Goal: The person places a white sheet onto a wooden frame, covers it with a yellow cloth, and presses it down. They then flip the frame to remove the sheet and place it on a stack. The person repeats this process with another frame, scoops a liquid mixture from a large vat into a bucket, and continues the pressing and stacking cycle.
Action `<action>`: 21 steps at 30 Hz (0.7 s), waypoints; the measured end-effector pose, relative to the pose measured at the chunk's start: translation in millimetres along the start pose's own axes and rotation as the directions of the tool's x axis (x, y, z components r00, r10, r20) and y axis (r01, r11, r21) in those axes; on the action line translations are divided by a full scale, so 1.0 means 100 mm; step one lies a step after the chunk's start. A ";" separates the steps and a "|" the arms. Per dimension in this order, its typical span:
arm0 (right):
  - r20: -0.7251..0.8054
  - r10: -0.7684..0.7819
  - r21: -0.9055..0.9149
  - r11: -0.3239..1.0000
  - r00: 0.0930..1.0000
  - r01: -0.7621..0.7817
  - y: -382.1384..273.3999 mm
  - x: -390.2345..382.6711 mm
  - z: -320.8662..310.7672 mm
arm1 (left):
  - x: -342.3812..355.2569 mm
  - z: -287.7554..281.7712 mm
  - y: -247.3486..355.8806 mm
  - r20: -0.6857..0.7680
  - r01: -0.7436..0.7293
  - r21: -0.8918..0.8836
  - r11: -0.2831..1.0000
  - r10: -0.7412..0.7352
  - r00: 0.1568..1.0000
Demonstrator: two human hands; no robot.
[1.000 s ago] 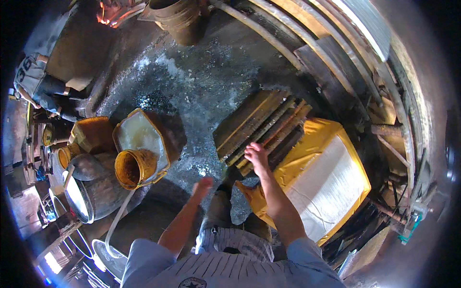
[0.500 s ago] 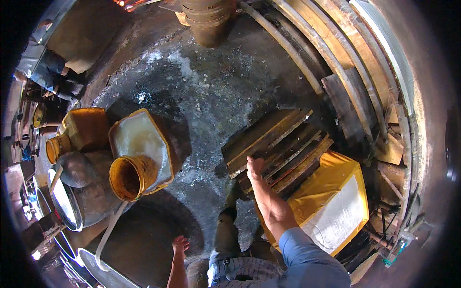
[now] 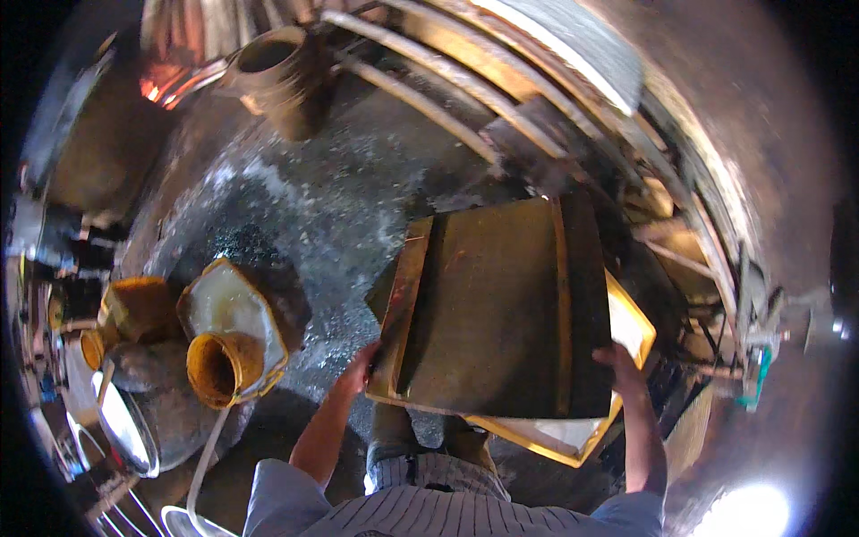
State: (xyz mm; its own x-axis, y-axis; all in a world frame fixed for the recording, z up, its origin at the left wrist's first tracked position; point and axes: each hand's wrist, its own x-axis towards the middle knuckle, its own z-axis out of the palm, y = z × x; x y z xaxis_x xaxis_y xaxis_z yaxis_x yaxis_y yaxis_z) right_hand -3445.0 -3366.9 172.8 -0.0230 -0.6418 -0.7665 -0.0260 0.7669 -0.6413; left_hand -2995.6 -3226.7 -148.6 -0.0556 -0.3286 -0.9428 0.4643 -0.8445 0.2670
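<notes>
Left grip [image 3: 359, 369], right grip [image 3: 624, 369], both clamped on brown board [image 3: 497, 304], yellow tub [image 3: 522, 442] beneath

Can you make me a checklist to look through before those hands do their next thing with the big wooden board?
1. Left hand on the wooden board: ok, it is at the board's left edge.
2. Right hand on it too: ok, it is at the right edge.
3. Board away from the yellow bucket: ok, there is a gap between them.
4. Clear view of the whole yellow-rimmed container: not ok, the board hides much of it.
5. Board not touching that container: cannot tell from above.
6. Floor not slippery: cannot tell, it just looks dark with pale patches.
</notes>
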 end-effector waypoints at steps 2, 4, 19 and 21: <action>-0.188 -0.138 0.095 0.983 0.972 0.158 0.65 -0.71 -0.42 | -0.29 0.51 -0.19 -0.122 -0.133 0.377 0.917 0.192 0.974; -0.686 -0.181 0.101 0.935 0.705 0.339 1.95 -1.01 -1.16 | -0.54 0.82 -0.61 -0.055 -0.346 0.758 0.553 0.583 0.810; -0.713 -0.170 0.091 0.940 0.680 0.330 4.17 -0.93 -2.93 | -1.08 2.79 -1.35 0.089 -0.357 0.917 0.178 0.781 0.618; -0.685 -0.178 0.025 0.964 0.706 0.266 4.19 -0.76 -3.13 | -1.12 3.00 -1.32 0.093 -0.357 0.919 0.165 0.791 0.604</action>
State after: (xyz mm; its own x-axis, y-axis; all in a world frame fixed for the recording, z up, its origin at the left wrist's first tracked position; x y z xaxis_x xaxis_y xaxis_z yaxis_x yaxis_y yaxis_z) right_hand -3766.6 -2999.0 -26.9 -0.6964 -0.5931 -0.4041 -0.0062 0.5680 -0.8230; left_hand -3315.9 -3205.6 -18.3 0.2519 -0.9060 -0.3402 -0.7160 -0.4109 0.5643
